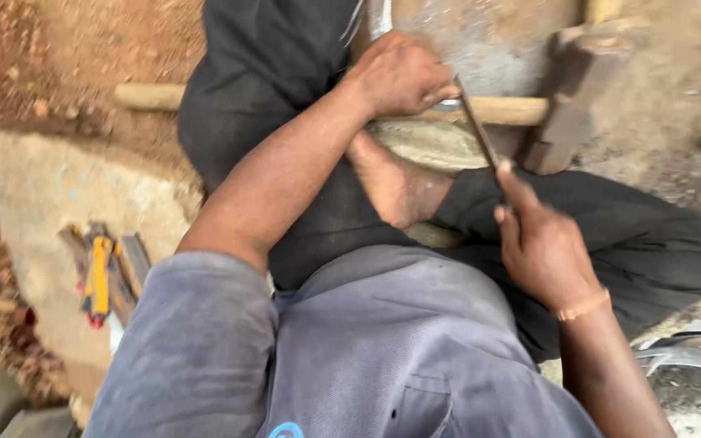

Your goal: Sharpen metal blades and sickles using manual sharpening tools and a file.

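Both hands grip one thin metal file (480, 138): the left hand (399, 77) closed on its far end, the right hand (541, 251) pinching the near end, over a wooden handle (496, 109) beside a bare foot (395, 186). A slip could scrape that foot, judging by closeness

Grey short-sleeved shirt (383, 349), black trousers (285, 73), bare foot (395, 186).

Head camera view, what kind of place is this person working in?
Probably an outdoor, ground-level metalworking spot: bare red dirt, a long-handled sledgehammer lying on the ground, and both hands, left hand and right hand, gripping a thin metal file.
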